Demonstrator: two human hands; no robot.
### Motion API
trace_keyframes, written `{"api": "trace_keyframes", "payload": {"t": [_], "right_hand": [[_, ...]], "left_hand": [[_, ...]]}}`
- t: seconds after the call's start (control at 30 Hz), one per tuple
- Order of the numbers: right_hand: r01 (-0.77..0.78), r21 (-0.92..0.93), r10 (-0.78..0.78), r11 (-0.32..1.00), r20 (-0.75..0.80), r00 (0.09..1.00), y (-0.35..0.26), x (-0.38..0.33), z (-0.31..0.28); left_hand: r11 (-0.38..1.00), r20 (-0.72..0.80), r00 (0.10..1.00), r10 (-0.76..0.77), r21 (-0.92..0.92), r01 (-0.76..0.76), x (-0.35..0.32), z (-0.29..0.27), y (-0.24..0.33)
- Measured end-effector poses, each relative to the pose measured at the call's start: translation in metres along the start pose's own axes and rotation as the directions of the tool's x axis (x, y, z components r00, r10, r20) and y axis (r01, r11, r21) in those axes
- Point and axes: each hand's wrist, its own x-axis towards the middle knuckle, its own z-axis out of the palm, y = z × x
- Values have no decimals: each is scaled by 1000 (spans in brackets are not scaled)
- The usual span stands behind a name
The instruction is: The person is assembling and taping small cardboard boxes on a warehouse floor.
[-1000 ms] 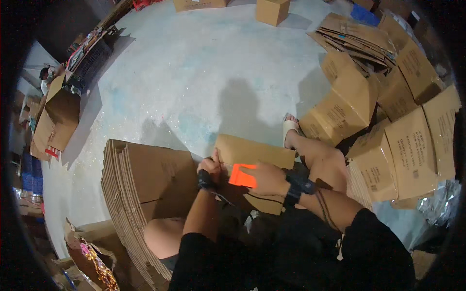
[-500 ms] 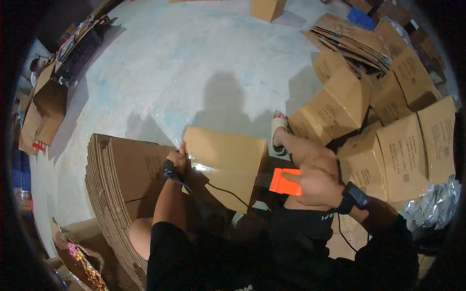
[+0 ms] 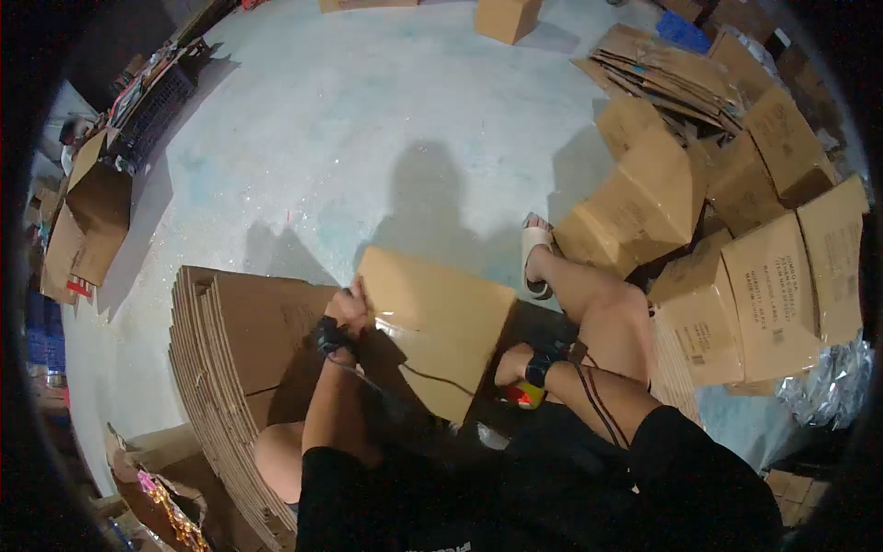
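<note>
A cardboard box (image 3: 441, 322) stands tilted between my knees, with a shiny strip of clear tape on its upper face. My left hand (image 3: 348, 308) grips its left edge, fingers curled at the upper left corner. Low beside the box's right side, my right hand (image 3: 513, 365) is closed on what looks like a tape dispenser (image 3: 524, 396). Only a red and yellow part of that shows below the hand; the rest is hidden by the hand and shadow. A dark cord crosses the lower part of the box.
Flattened cartons (image 3: 216, 359) stand stacked at my left. Several finished-looking cardboard boxes (image 3: 773, 294) crowd the right, beside silvery plastic wrap (image 3: 832, 386). An open carton (image 3: 152, 497) with shiny items lies at lower left. A single box (image 3: 508, 20) sits far ahead on the pale floor.
My right hand has moved left and down to the box's right side with the dispenser, which was in full view before. The box has turned slightly clockwise, my left hand still on it.
</note>
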Motion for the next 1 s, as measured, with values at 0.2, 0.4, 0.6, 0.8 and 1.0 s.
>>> {"api": "trace_keyframes", "payload": {"t": [0.2, 0.4, 0.6, 0.8, 1.0], "right_hand": [[32, 173, -52, 984, 117, 992, -24, -4, 21], [-97, -76, 112, 992, 223, 968, -13, 8, -1], [-28, -173, 24, 985, -28, 999, -19, 17, 26], [140, 9, -139, 990, -99, 985, -21, -8, 9], [425, 176, -282, 888, -520, 806, 2, -106, 8]], "left_hand": [[926, -349, 858, 377, 125, -356, -60, -25, 115], [746, -14, 821, 571, 426, -511, -152, 81, 155], [502, 7, 555, 832, 417, -758, -153, 132, 103], [289, 72, 414, 908, 608, -739, -144, 88, 98], [162, 129, 397, 909, 767, -621, -172, 69, 64]]}}
